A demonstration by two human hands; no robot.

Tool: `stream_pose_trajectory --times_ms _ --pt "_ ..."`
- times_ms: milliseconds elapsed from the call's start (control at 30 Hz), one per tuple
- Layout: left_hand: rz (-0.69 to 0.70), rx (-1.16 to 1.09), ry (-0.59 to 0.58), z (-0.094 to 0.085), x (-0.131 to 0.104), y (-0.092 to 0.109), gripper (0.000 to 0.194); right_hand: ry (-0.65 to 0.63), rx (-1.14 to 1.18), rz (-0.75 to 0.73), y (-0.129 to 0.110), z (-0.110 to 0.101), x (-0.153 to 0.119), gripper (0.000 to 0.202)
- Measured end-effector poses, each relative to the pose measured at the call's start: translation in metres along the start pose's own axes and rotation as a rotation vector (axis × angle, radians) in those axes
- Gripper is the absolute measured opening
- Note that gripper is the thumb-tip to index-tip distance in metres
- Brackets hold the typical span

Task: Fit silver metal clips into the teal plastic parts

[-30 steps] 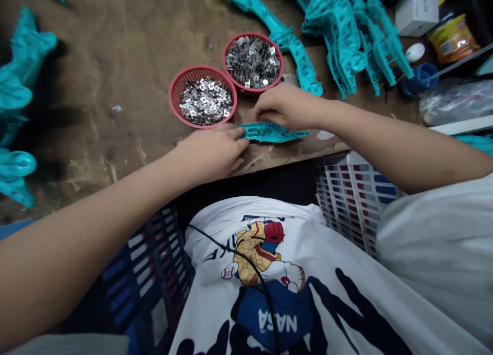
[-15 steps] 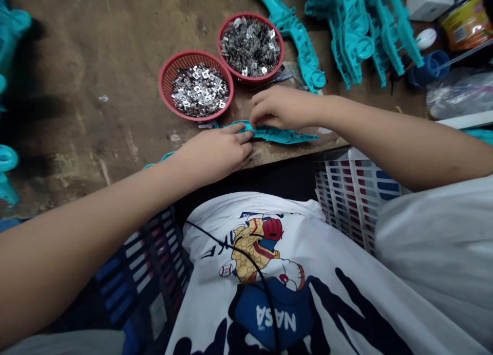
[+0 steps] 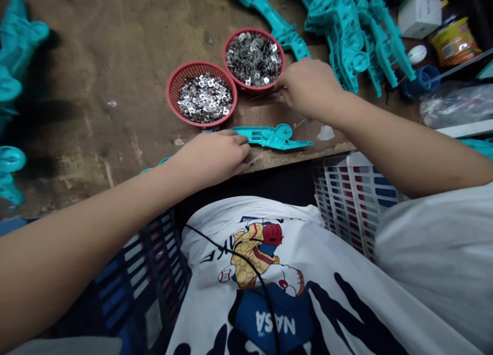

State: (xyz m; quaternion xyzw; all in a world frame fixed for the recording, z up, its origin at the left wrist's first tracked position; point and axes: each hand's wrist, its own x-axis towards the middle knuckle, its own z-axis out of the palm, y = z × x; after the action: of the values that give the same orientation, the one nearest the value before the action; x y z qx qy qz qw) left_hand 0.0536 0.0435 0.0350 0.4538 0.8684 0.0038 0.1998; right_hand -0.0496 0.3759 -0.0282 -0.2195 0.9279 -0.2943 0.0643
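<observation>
A long teal plastic part [image 3: 265, 136] with a round boss lies along the table's near edge. My left hand [image 3: 217, 152] holds its left end down, the fingers over it and the thumb side at the edge. My right hand [image 3: 308, 88] is beyond the part, beside the right red basket, its fingers closed round the handle of a thin-shafted screwdriver [image 3: 259, 96]; the handle is mostly hidden. Small shiny metal clips [image 3: 206, 98] fill the left red basket [image 3: 173, 90]. Darker metal clips [image 3: 252, 59] fill the right red basket [image 3: 227, 41].
More teal parts [image 3: 335, 26] are stacked at the back right, others [image 3: 19, 52] at the far left. A white box [image 3: 419, 13], a blue cup [image 3: 419, 82] and plastic bags stand at right. A white crate [image 3: 346, 190] and a dark blue crate [image 3: 154, 257] sit below the table edge.
My right hand has left the teal part and moved up and right to the screwdriver, uncovering the part's round boss. My left hand stays on the part. The view has shifted slightly.
</observation>
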Motion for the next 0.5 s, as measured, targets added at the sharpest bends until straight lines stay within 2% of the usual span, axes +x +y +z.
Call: stream_pose_trajectory --times_ms 100,167,300,433,500 --pt "-0.030 0.005 0.067 -0.003 0.003 -0.003 0.032 0.112 -0.231 0.074 0.022 0.010 0.000 0.041" --pt "-0.045 0.003 0.125 -0.001 0.005 -0.008 0.037 0.085 -0.365 0.124 0.018 0.019 -0.001 0.044" --pt "-0.063 0.013 0.175 0.008 0.008 -0.017 0.044 -0.026 -0.543 0.098 -0.016 0.028 -0.003 0.025" --pt "-0.086 0.027 0.187 0.010 0.009 -0.019 0.042 -0.064 -0.524 0.074 -0.047 0.018 -0.010 0.003" --pt "-0.119 0.039 0.173 0.003 0.009 -0.016 0.039 -0.088 -0.466 0.086 -0.063 0.007 -0.016 0.013"
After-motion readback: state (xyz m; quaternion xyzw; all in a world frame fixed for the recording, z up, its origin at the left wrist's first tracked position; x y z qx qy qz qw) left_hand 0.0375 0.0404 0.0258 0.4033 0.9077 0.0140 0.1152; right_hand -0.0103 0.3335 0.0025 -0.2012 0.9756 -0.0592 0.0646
